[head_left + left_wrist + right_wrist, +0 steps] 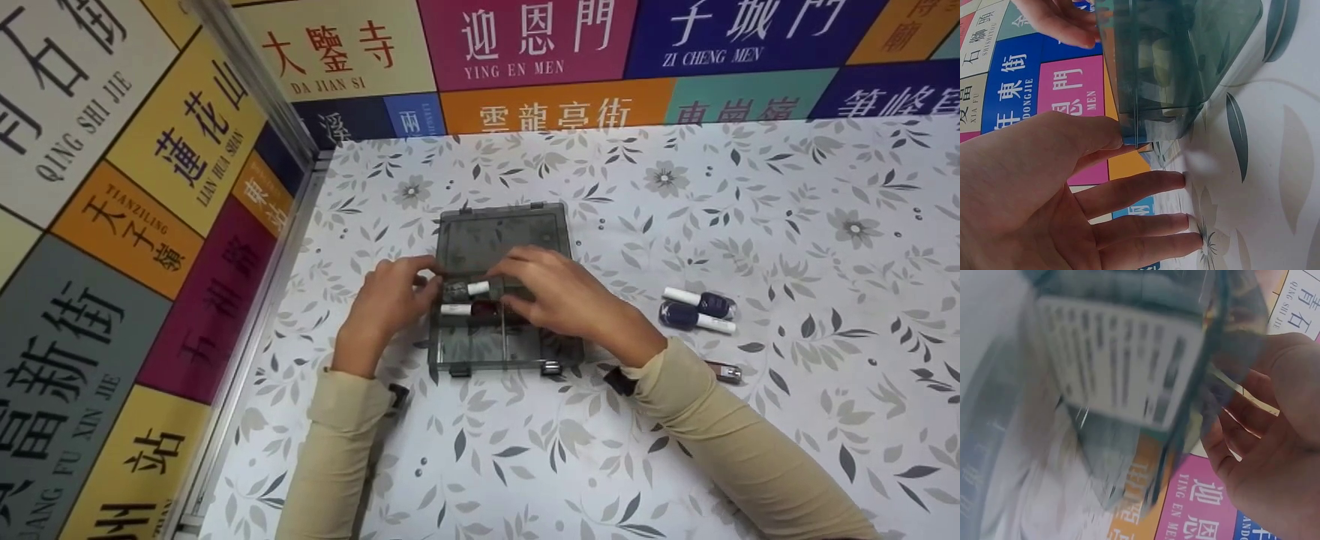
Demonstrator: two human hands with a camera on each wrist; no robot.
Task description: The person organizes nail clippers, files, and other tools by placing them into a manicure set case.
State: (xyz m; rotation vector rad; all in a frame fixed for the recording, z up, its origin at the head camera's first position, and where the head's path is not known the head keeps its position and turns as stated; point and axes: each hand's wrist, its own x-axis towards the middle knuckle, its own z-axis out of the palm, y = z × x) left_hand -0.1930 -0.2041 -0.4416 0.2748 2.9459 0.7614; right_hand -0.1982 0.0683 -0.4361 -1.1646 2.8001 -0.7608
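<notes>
A smoky see-through plastic compartment box [469, 349] lies on the table with its lid [499, 229] folded back. In its left compartments are a nail polish bottle [478, 288] with a white cap and a dark red nail polish bottle [454, 309], also white-capped. My left hand [390, 296] rests at the box's left edge; in the left wrist view its thumb and index fingertips touch the rim and its other fingers [1140, 225] stretch toward the tabletop. Over the box's middle hovers my right hand [559, 292], fingers loosely bent, fingertips close to the white cap, nothing visible between them.
To the right lie two dark blue nail polish bottles [679, 316] with white caps. A nail clipper [726, 371] sits nearer, partly behind the right sleeve [720, 427]. A flower-patterned cloth [810, 247] covers the table. Panels with lettering [525, 45] stand along the back and left.
</notes>
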